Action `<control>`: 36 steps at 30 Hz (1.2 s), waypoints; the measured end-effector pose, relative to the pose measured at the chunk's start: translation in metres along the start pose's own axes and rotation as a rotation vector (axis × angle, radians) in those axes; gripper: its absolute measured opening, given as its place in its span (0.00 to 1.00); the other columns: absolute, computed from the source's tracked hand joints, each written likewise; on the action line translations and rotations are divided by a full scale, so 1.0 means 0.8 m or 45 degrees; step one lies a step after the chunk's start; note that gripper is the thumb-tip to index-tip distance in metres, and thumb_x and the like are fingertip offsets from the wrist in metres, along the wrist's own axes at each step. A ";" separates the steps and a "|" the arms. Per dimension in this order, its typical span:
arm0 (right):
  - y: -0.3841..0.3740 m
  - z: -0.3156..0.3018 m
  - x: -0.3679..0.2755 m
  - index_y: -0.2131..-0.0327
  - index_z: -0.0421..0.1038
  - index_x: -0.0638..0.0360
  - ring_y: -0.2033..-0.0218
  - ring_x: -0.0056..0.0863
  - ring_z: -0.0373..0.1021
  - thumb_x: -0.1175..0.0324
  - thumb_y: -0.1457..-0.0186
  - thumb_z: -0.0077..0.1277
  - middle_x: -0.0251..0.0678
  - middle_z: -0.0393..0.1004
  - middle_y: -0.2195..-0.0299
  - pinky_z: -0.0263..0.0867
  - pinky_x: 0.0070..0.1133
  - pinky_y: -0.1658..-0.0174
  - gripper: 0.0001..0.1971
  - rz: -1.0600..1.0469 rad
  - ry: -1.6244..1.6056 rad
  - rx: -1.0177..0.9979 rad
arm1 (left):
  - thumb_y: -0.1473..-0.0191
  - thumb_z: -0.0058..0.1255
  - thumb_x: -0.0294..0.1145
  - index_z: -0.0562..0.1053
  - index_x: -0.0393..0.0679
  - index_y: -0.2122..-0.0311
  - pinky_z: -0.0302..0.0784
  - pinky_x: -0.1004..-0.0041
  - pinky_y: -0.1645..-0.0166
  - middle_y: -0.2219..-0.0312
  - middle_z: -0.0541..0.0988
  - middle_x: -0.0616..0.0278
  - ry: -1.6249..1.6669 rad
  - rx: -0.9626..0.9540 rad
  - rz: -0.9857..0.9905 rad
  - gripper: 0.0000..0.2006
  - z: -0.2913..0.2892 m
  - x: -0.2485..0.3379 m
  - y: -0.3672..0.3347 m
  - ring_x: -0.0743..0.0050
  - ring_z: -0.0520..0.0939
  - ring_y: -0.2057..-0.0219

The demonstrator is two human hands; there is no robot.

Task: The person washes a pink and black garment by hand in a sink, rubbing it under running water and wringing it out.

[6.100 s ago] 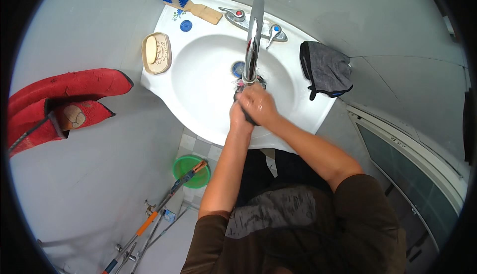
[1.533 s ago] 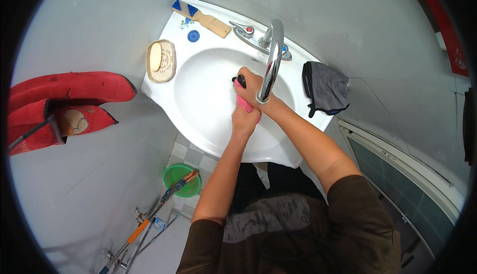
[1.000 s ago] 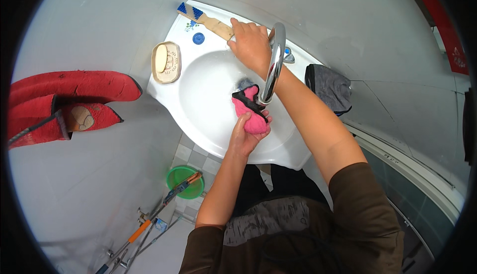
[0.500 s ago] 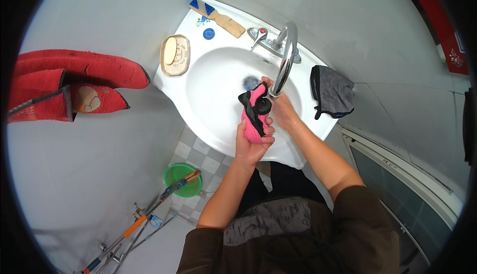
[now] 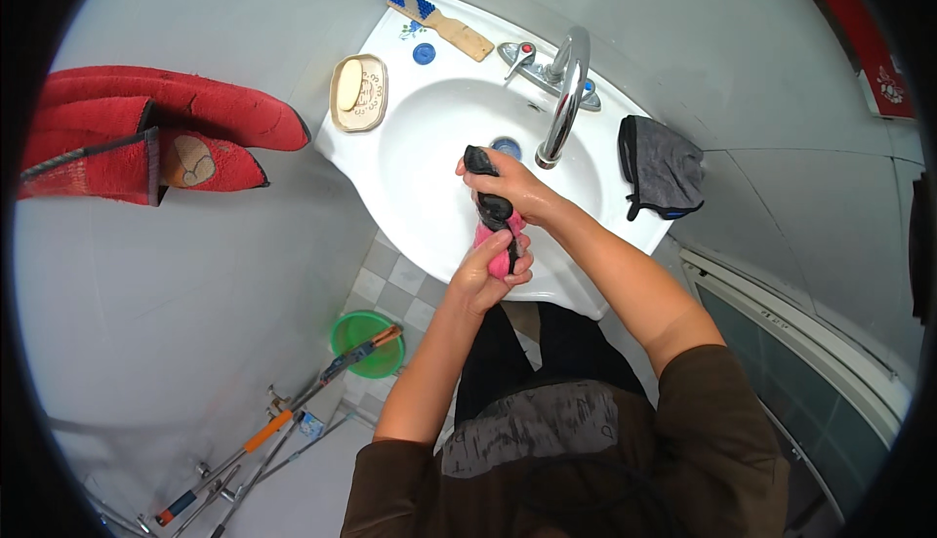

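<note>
Over the white washbasin (image 5: 410,172), both my hands grip a soft pink cloth item with black trim (image 5: 495,210), bunched and squeezed narrow. My left hand (image 5: 485,273) is closed round its lower pink end, nearer my body. My right hand (image 5: 512,190) wraps its upper black end, fingers curled over it. Just right of my right hand is the spout of the chrome tap (image 5: 566,114), and I see no water stream from it. Beyond my hands lies the drain with a blue piece (image 5: 506,147). What exact kind the cloth item is, I cannot tell.
On the basin rim are a wooden brush (image 5: 454,31), a blue round stopper (image 5: 423,53), a soap dish (image 5: 369,114) with soap (image 5: 349,84), and a grey cloth item (image 5: 667,167). Red towels (image 5: 176,109) hang left. A green basin (image 5: 366,367) and mop poles (image 5: 259,436) stand below.
My right hand has come from beside the tap spout onto the cloth item's upper end. The item is now squeezed thinner between both hands. The view has shifted slightly.
</note>
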State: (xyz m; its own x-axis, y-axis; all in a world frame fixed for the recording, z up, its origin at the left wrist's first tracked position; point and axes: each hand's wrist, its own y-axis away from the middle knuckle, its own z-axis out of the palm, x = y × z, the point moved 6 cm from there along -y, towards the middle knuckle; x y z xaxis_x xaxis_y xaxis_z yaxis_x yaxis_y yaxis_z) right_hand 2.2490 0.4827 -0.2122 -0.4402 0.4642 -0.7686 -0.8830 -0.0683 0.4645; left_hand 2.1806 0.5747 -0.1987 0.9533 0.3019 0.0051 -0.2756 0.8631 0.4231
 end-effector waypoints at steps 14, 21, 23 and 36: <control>-0.039 -0.011 0.056 0.66 0.62 0.65 0.70 0.49 0.71 0.72 0.51 0.46 0.50 0.70 0.69 0.68 0.34 0.65 0.09 -0.041 1.621 0.504 | 0.57 0.56 0.43 0.63 0.35 0.61 0.71 0.66 0.57 0.67 0.77 0.45 -2.053 1.207 0.211 0.25 -0.097 0.045 -0.036 0.52 0.79 0.64; -0.030 0.011 0.021 0.41 0.50 0.53 0.60 0.28 0.66 0.62 0.48 0.51 0.37 0.67 0.62 0.64 0.21 0.56 0.32 0.080 0.264 -0.015 | 0.51 0.50 0.36 0.65 0.40 0.63 0.56 0.80 0.84 0.79 0.70 0.57 -0.362 0.560 0.076 0.13 -0.053 0.039 0.000 0.74 0.69 0.83; -0.009 0.007 0.002 0.38 0.41 0.51 0.51 0.32 0.62 0.46 0.51 0.51 0.42 0.62 0.52 0.64 0.25 0.51 0.43 -0.063 -0.398 -0.279 | 0.49 0.47 0.43 0.64 0.39 0.61 0.56 0.81 0.83 0.76 0.67 0.60 0.066 0.155 0.066 0.18 -0.002 0.034 0.012 0.79 0.65 0.85; 0.061 0.125 -0.129 0.66 0.67 0.62 0.81 0.23 0.65 0.60 0.46 0.48 0.37 0.68 0.77 0.65 0.16 0.77 0.13 -0.202 -0.878 -0.762 | 0.51 0.53 0.38 0.60 0.39 0.56 0.64 0.79 0.82 0.74 0.68 0.61 0.355 -0.617 -0.012 0.22 0.144 0.006 0.059 0.78 0.70 0.83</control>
State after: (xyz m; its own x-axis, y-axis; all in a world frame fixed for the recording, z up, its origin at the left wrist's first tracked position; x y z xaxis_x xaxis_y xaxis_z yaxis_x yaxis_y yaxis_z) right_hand 2.2676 0.5196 -0.0658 -0.2820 0.9169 -0.2825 -0.9463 -0.3144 -0.0756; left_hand 2.1863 0.5701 -0.0742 0.9053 0.3324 -0.2643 -0.3554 0.9337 -0.0429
